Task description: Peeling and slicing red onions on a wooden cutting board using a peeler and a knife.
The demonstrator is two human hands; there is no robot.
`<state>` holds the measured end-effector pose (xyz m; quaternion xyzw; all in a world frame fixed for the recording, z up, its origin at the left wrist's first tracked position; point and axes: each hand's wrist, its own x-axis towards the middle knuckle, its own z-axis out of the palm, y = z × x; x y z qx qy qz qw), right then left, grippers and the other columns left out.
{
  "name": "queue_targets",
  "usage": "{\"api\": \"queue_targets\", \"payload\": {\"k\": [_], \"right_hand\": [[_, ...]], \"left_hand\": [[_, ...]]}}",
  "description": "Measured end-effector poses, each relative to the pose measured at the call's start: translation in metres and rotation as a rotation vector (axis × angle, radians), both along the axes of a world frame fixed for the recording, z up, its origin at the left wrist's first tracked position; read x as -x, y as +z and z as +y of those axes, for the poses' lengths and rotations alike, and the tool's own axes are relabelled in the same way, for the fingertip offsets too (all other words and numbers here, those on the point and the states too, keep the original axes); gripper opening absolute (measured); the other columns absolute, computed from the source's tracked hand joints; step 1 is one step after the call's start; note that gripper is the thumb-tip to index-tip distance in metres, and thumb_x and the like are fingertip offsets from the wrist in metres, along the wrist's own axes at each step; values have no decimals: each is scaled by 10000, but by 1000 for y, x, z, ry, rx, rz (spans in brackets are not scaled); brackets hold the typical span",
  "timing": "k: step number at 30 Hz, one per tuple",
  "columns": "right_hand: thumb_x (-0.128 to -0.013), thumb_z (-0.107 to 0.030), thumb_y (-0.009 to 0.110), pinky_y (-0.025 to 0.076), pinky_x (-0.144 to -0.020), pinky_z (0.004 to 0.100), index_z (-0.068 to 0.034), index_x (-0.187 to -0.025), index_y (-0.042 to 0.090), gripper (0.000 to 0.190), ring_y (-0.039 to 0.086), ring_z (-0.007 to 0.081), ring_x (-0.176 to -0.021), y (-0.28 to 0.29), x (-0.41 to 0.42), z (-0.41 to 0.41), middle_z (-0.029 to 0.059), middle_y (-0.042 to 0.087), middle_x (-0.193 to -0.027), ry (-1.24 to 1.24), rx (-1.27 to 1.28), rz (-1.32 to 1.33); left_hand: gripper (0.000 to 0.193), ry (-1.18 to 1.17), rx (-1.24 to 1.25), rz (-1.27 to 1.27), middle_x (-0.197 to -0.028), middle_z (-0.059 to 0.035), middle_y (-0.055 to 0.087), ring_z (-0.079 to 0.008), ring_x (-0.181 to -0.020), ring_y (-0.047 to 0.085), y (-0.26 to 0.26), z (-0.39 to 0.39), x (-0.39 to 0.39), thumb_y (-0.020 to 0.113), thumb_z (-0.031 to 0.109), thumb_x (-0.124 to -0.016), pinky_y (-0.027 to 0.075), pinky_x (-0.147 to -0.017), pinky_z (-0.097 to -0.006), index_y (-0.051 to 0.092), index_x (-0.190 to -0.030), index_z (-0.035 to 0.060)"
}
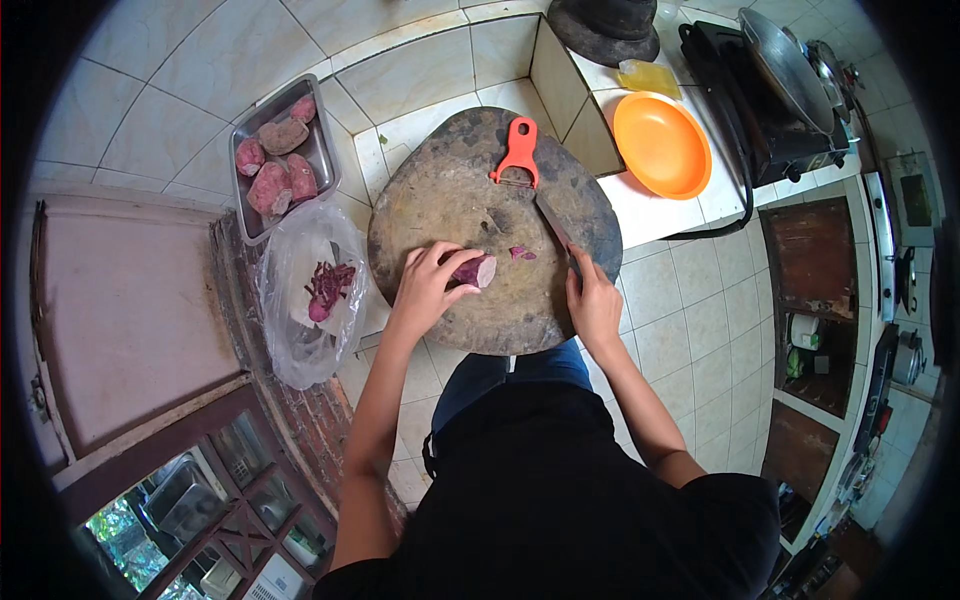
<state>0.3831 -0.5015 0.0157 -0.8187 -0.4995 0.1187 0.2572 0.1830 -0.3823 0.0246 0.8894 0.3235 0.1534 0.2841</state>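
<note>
My left hand (433, 283) grips a purple sweet potato (480, 271) on a round wooden chopping board (450, 187); its pale cut end faces right. In my right hand (595, 298) is the handle of a kitchen knife (553, 220), its blade pointing away from me over the board's right side. Small purple pieces (523, 253) lie between the two hands. A red Y-shaped peeler (518, 154) rests near the board's far edge, just beyond the knife tip.
Left of the board, a metal tray (330, 142) holds several sweet potatoes (270, 187), with a plastic bag (289, 360) of purple peelings (330, 289) below it. An orange plastic bowl (662, 145) stands right, beside a gas stove (772, 142) with a wok (787, 71). A low tiled wall (581, 112) rises behind the board.
</note>
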Motion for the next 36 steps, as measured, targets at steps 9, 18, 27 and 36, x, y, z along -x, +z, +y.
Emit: {"api": "queue_targets", "payload": {"k": [9, 18, 27, 36], "right_hand": [[-671, -90, 572, 419, -680, 365, -132, -990, 550, 322, 468, 258, -915, 1, -6, 19, 75, 466, -960, 145, -19, -379], [-678, -51, 464, 379, -872, 302, -45, -986, 533, 316, 415, 227, -1052, -14, 12, 37, 66, 464, -1082, 603, -148, -213], [-650, 1, 500, 428, -756, 301, -28, -881, 576, 245, 507, 233, -876, -20, 0, 22, 74, 532, -907, 562, -156, 16], [-645, 63, 535, 448, -624, 299, -48, -866, 576, 250, 546, 234, -687, -12, 4, 34, 106, 531, -759, 338, -103, 276]], "left_hand": [[425, 181, 66, -140, -957, -68, 497, -249, -911, 469, -21, -10, -4, 634, 240, -660, 326, -817, -349, 524, -1053, 120], [434, 215, 32, -105, -973, -53, 496, -235, -949, 435, -18, -11, -6, 628, 263, -664, 313, -822, -350, 521, -1062, 125], [449, 227, 41, -162, -1003, -61, 489, -241, -962, 432, -19, -16, -3, 637, 249, -660, 311, -837, -354, 514, -1070, 111], [434, 301, 38, -242, -1050, -78, 469, -256, -998, 424, -20, -21, -3, 630, 225, -673, 309, -858, -359, 501, -1068, 101]]}}
